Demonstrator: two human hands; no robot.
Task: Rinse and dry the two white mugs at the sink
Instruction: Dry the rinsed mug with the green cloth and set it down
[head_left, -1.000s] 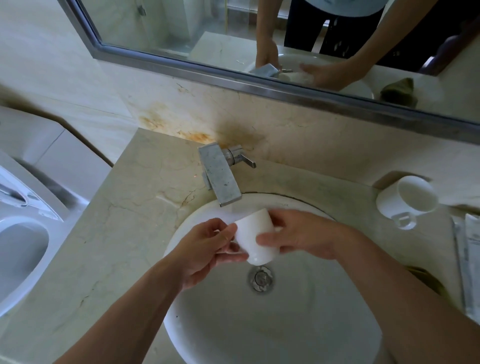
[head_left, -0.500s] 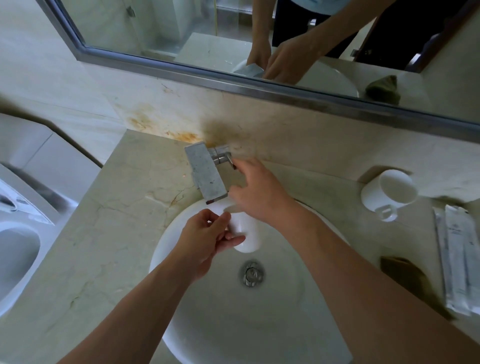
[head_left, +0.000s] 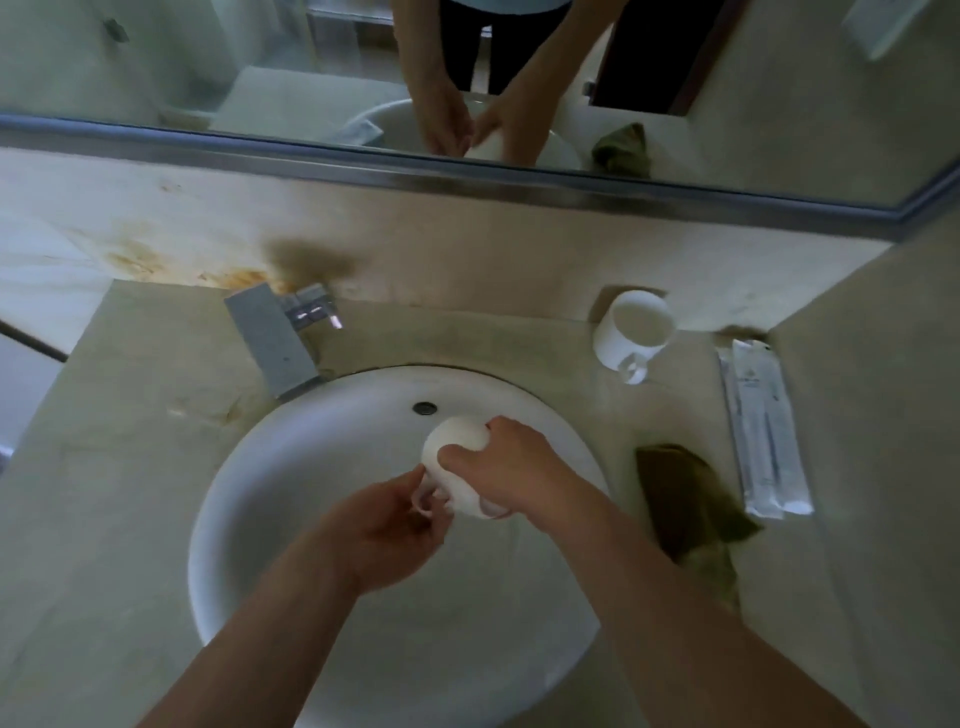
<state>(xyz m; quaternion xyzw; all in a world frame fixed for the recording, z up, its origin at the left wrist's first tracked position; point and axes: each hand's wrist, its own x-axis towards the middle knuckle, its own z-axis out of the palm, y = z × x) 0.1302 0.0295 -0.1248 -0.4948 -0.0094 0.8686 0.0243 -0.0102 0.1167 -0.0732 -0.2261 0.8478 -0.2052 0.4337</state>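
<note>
Right hand (head_left: 519, 470) fingers (head_left: 500, 425) curl over the body of the held mug (head_left: 454, 441), thumb pressed on its near side; firm wrap, no gap visible. Left hand (head_left: 382, 522) fingers (head_left: 410, 480) pinch narrow on the mug's handle, just left of the right thumb. The mug is white and tipped over, its rounded base end pointing away from the person; its mouth is mostly covered by the right palm. It hangs above the bowl of the sink (head_left: 234, 493) and touches no part of the basin. Just beyond the right fingertips, on the back wall of the bowl, sits the small dark overflow hole (head_left: 425, 407). Further out and to the left of both hands, the square metal faucet (head_left: 270, 343) angles toward the bowl; motion blur hides detail at its lever. Right of the right hand, on the stone surface (head_left: 104, 467), an olive-green cloth (head_left: 685, 499) lies crumpled just beside the sink rim. Beyond that, further right, long sealed packets (head_left: 763, 431) lie flat. Well apart from the fingers, up and to the right by the back wall, the second mug (head_left: 636, 327) stands upright, handle toward the person. The mirror (head_left: 208, 62) above reflects both hands on the mug.
</note>
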